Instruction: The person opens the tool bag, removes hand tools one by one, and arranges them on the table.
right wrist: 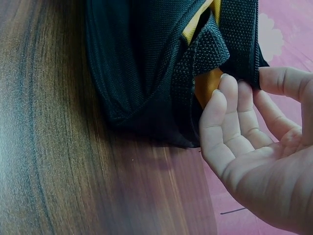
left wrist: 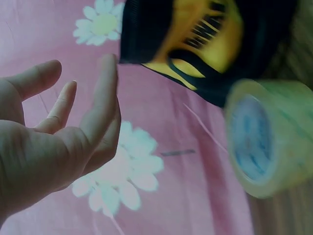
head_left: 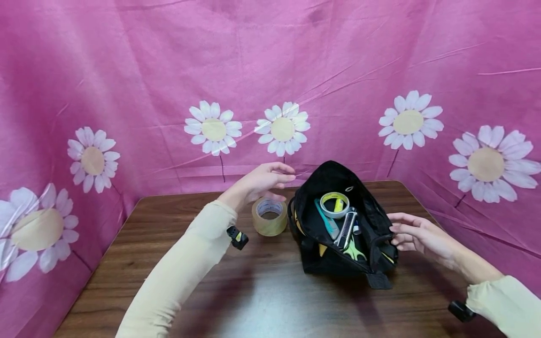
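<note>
A black tool bag [head_left: 323, 263] stands unzipped on the table, its yellow end panel [left wrist: 230, 34] showing in the left wrist view. Inside lie a small roll of tape [head_left: 335, 215], a teal-handled tool [head_left: 324, 216], a silver and black tool [head_left: 346, 229] and light green scissor handles [head_left: 354, 251]. My right hand [head_left: 416, 234] pinches the bag's upper edge at its right end, thumb against the zipper side. Left of the bag sits a wide roll of clear packing tape [head_left: 270, 228]. Just above and behind that roll, my left hand [head_left: 264, 180] holds nothing, fingers loosely bent.
The brown wooden table [head_left: 169, 263] ends at a pink flowered cloth [head_left: 253, 56] hanging behind and along both sides. A black strap end [head_left: 378, 281] hangs off the bag's front right corner.
</note>
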A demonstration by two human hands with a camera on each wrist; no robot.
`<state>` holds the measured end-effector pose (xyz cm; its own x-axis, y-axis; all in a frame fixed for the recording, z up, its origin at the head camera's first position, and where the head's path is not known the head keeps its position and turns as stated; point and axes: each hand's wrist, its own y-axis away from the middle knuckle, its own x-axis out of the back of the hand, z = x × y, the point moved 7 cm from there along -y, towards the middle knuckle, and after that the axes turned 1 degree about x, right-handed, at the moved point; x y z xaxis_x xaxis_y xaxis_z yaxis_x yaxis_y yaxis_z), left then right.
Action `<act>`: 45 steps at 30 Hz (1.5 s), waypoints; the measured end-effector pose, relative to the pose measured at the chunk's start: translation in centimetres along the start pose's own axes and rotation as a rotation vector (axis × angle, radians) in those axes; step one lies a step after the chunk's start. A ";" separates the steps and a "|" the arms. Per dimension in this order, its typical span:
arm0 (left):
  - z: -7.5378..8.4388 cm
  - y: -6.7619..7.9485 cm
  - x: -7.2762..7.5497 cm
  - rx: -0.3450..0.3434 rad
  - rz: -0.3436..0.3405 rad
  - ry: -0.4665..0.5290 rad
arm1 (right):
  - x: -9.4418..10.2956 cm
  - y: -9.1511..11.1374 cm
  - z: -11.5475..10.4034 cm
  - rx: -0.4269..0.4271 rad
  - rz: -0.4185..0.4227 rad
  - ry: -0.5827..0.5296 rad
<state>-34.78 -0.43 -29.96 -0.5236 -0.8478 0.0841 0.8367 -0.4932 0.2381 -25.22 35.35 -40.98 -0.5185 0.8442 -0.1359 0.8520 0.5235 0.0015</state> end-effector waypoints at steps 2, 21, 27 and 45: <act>1.1 -0.3 -0.9 -0.013 -0.012 0.000 | 0.1 0.0 0.0 -0.013 0.022 0.012; 6.8 -5.0 -9.9 -0.081 -0.111 0.041 | 0.4 0.0 -0.8 -0.006 0.126 0.055; 7.0 -6.9 -11.9 -0.068 -0.116 0.090 | 0.6 -0.3 -2.8 0.029 0.192 0.111; -1.5 -12.1 -15.0 0.101 -0.064 0.300 | 0.1 -0.2 -4.6 0.073 0.204 0.123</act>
<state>-36.86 17.95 -35.58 -0.4914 -0.8427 -0.2199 0.7755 -0.5383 0.3300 -25.82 35.86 -36.40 -0.3361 0.9417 -0.0188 0.9407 0.3346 -0.0552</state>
